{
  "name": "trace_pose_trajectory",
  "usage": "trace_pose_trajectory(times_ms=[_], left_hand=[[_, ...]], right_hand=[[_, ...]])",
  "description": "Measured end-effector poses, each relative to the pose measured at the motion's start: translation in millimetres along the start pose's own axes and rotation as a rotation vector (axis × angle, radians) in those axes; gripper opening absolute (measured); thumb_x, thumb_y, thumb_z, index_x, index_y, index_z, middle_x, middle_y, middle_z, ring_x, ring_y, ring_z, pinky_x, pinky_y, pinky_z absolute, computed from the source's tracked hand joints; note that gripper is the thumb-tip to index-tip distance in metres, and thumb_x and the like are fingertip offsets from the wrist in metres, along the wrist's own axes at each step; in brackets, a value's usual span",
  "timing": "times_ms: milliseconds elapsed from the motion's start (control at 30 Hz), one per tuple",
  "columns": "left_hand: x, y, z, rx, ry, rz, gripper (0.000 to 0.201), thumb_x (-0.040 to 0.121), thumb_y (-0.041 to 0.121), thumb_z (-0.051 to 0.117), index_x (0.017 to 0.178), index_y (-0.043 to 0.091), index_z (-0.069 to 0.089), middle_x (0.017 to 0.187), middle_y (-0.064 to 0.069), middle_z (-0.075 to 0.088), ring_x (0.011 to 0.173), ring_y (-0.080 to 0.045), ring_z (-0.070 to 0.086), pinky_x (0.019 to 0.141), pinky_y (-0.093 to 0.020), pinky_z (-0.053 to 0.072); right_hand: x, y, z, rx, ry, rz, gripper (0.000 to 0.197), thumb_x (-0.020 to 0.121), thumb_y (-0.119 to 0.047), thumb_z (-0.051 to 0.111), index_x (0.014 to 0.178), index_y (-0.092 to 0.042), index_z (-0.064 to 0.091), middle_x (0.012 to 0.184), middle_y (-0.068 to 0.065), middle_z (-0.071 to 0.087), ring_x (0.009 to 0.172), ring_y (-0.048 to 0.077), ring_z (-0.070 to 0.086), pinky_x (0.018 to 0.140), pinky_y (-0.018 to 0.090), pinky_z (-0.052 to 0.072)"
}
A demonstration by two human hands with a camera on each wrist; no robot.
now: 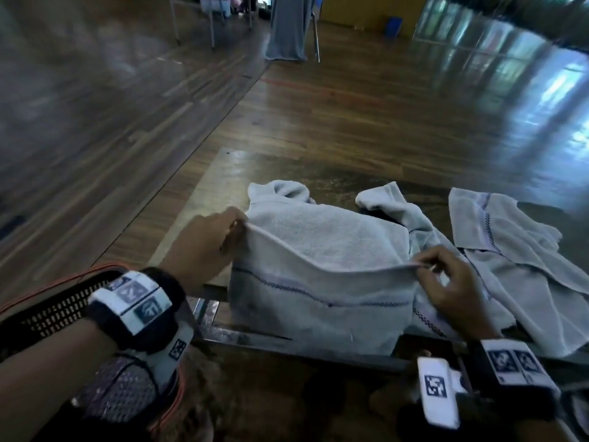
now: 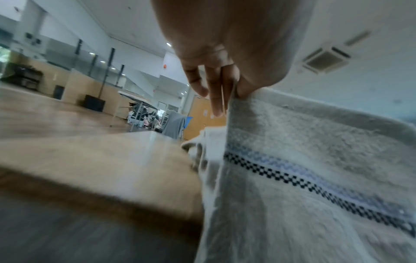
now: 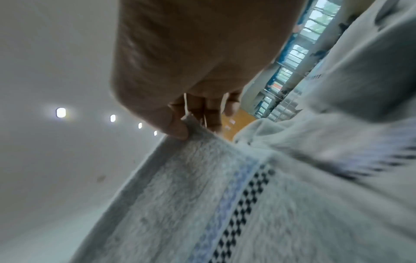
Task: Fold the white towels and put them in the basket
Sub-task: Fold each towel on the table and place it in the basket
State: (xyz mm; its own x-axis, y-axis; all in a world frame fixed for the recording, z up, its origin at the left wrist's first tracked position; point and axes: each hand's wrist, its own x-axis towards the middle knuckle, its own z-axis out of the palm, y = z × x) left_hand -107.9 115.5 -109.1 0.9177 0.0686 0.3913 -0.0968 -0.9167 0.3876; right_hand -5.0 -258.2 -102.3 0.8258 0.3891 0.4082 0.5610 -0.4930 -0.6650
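A white towel [image 1: 318, 282] with a blue and black checked stripe hangs over the near edge of a small wooden table [image 1: 210, 189], its upper hem lifted. My left hand [image 1: 236, 223] pinches the hem's left corner. My right hand [image 1: 427, 266] pinches the right corner. In the left wrist view the thumb [image 2: 245, 89] presses the towel [image 2: 315, 178] hem against the fingers. In the right wrist view the thumb [image 3: 178, 128] pinches the towel [image 3: 202, 195] edge. A second white towel [image 1: 526, 266] lies crumpled on the table at the right. A dark perforated basket [image 1: 54, 307] with an orange rim sits at the lower left.
The table stands on a shiny wooden floor [image 1: 350, 106]. A grey cloth [image 1: 287, 27] hangs from a stand far behind, and a blue bin [image 1: 392, 27] sits near the far wall.
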Motion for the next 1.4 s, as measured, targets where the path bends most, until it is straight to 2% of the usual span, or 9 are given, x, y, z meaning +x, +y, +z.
trace_pose_trajectory(times_ms=[133,267,333,500,600,833,1067,1267,1400], left_hand=[[60,-9,-7,-0.063,0.063,-0.075,0.01,0.093,0.017,0.045,0.096,0.015,0.054,0.083,-0.009,0.066,0.073,-0.028,0.06,0.065,-0.044,0.05],[90,-15,11,-0.045,-0.039,-0.163,0.009,0.091,0.013,0.05,0.095,0.013,0.057,0.09,-0.01,0.068,0.082,-0.028,0.062,0.072,-0.042,0.051],[97,-17,25,-0.024,-0.147,-0.247,0.007,0.091,0.014,0.05,0.094,0.012,0.056,0.097,-0.009,0.066,0.087,-0.026,0.058,0.078,-0.041,0.049],[97,-22,44,-0.094,-0.328,-0.286,0.01,0.091,0.014,0.054,0.097,0.006,0.056,0.105,-0.014,0.063,0.094,-0.028,0.055,0.076,-0.03,0.039],[93,-21,43,-0.094,-0.343,-0.269,0.008,0.092,0.016,0.054,0.091,0.008,0.054,0.095,-0.012,0.062,0.084,-0.025,0.053,0.07,-0.031,0.039],[86,-20,5,-0.089,-0.223,-0.128,0.007,0.085,0.004,0.059,0.082,0.01,0.057,0.078,0.001,0.053,0.074,-0.019,0.049,0.062,-0.021,0.034],[78,-23,-22,-0.133,-0.181,-0.06,0.007,0.084,0.001,0.063,0.087,0.006,0.066,0.084,-0.007,0.066,0.077,-0.022,0.06,0.068,-0.031,0.048],[84,-26,-30,-0.229,-0.188,-0.071,0.01,0.083,0.003,0.066,0.086,0.013,0.067,0.084,0.002,0.067,0.08,-0.017,0.064,0.073,-0.029,0.052],[84,-21,-27,-0.294,-0.206,-0.089,0.009,0.083,0.004,0.066,0.089,0.01,0.07,0.089,-0.001,0.071,0.086,-0.015,0.067,0.082,-0.03,0.054]], right_hand=[[52,8,9,-0.021,0.215,0.069,0.014,0.084,-0.007,0.06,0.082,-0.02,0.059,0.082,0.0,0.061,0.074,0.006,0.054,0.067,0.013,0.04],[77,27,24,-0.146,0.243,0.153,0.012,0.082,-0.007,0.061,0.082,-0.019,0.06,0.087,0.0,0.057,0.086,0.024,0.057,0.077,0.038,0.049],[84,31,34,-0.248,0.188,0.147,0.011,0.084,-0.012,0.059,0.084,-0.023,0.058,0.089,-0.005,0.055,0.092,0.024,0.056,0.083,0.05,0.047],[92,35,55,-0.386,-0.129,0.293,0.012,0.091,-0.023,0.043,0.082,-0.03,0.045,0.092,-0.007,0.056,0.097,0.022,0.055,0.094,0.046,0.038],[91,35,61,-0.411,-0.43,0.425,0.009,0.092,-0.02,0.037,0.092,-0.021,0.046,0.114,0.01,0.055,0.113,0.03,0.048,0.104,0.057,0.03],[91,22,43,-0.312,-0.372,0.385,0.017,0.088,-0.029,0.055,0.072,-0.027,0.052,0.077,-0.016,0.053,0.085,0.014,0.051,0.086,0.036,0.037],[77,15,23,0.005,-0.166,0.222,0.016,0.085,-0.017,0.066,0.073,-0.024,0.057,0.071,-0.004,0.06,0.064,0.009,0.052,0.059,0.013,0.043],[81,11,26,0.128,-0.253,0.302,0.02,0.085,-0.004,0.06,0.071,-0.017,0.056,0.072,0.002,0.056,0.071,0.017,0.049,0.065,0.026,0.04],[83,6,23,0.308,-0.203,0.311,0.024,0.085,0.003,0.053,0.069,-0.013,0.054,0.102,0.002,0.066,0.096,0.014,0.058,0.081,0.029,0.046]])
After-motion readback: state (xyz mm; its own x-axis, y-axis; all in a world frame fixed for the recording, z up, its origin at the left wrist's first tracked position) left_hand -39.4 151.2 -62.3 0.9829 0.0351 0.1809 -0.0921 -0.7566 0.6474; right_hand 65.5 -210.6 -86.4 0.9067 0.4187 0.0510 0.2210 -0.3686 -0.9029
